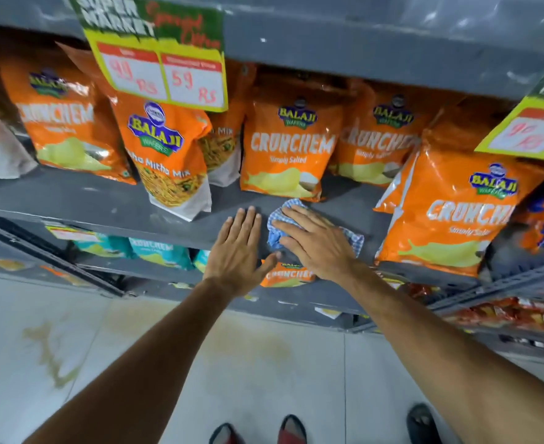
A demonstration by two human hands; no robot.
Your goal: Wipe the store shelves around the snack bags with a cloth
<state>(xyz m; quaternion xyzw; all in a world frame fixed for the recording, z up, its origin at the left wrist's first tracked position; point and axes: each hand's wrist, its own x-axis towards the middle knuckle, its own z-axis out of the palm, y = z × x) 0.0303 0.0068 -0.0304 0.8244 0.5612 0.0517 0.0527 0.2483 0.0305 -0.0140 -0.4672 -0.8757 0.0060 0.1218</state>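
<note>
Right grip (315, 243) wide and flat, pressing blue cloth (288, 209) onto grey shelf (104, 200); left grip (237, 251) wide beside it

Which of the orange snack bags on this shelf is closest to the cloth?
The middle Crunchem Simply Salted bag, straight behind the blue checked cloth under the right hand; its bottom edge almost meets the cloth, while the others stand farther aside.

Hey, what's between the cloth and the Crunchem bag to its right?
Nothing but a bare strip of grey shelf lies between the cloth and that bag, as the head view shows.
</note>
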